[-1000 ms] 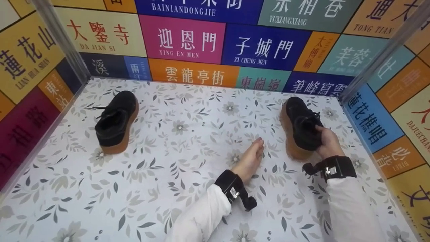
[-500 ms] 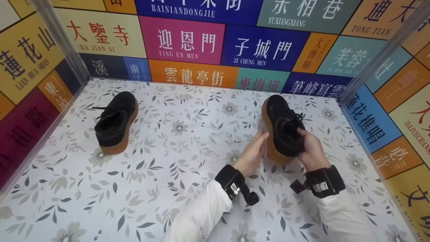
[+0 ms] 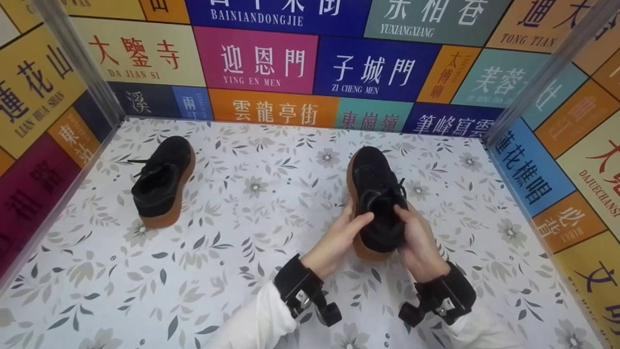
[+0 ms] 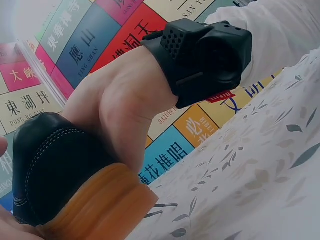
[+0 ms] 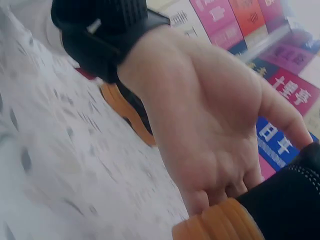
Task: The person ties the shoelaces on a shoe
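Observation:
Both hands hold a black lace-up shoe (image 3: 374,169) with a tan gum sole, right of centre in the head view, toe pointing away. My left hand (image 3: 332,240) grips its left side, thumb on the collar and fingers reaching down by the sole. On the other side my right hand (image 3: 424,247) grips the collar, with its thumb at the opening. The left wrist view shows the shoe's heel (image 4: 65,170) close up and the right hand (image 4: 120,95) behind it. In the right wrist view the left hand's fingers pass behind the sole (image 5: 220,222) and are partly hidden.
A matching black shoe (image 3: 162,184) stands at the left on the flower-patterned white surface (image 3: 256,213), toe also away. Colourful panels with Chinese lettering (image 3: 269,60) rise at the back and both sides, with clear corner strips between them. Each wrist wears a black camera band (image 3: 300,286).
The right hand has brought the right shoe leftward and slightly nearer. The left hand, earlier apart from it with straight fingers, now grips its left side. The left shoe stays put.

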Motion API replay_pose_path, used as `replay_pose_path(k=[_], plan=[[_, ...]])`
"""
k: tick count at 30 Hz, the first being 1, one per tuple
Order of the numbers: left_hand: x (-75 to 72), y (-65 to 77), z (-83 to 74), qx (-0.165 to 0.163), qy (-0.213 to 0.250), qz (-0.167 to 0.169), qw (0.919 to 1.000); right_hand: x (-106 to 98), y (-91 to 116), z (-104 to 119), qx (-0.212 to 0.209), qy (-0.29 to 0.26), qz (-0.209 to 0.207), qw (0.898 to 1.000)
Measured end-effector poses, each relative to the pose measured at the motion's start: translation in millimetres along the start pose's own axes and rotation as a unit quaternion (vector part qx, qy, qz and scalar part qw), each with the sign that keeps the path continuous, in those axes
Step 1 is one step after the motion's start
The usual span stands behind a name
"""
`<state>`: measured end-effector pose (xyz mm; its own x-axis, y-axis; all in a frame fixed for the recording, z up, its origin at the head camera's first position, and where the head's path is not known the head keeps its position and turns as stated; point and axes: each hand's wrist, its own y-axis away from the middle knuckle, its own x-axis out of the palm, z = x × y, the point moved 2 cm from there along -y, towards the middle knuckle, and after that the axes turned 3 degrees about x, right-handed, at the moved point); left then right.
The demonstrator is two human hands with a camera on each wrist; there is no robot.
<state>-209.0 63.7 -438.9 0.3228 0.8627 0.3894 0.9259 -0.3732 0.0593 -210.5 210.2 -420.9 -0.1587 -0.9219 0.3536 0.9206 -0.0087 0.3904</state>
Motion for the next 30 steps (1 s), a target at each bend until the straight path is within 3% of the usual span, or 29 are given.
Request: replay_pose_path(k=[6,14,23,30], plan=[[-21.7,33.1,1.5,-0.024,-0.040,0.002,0.9989,16.6,16.7,-28.8,-0.021,0.002,0.030,0.999],[-39.8,67.0,12.3,-0.060,-0.064,0.001,0.9961,25.2,33.1,-65.6,-0.002,0.027,0.049,0.998],[-44.2,107.5,12.6,-0.083,-0.084,0.002,0.9929,30.1,58.7,-90.8,0.022,0.074,0.094,0.993],[-45.1,125.0,16.7,-0.077,-0.102,0.009,0.9917,29.1,70.5,-103.7,0.016,0.078,0.125,0.989]])
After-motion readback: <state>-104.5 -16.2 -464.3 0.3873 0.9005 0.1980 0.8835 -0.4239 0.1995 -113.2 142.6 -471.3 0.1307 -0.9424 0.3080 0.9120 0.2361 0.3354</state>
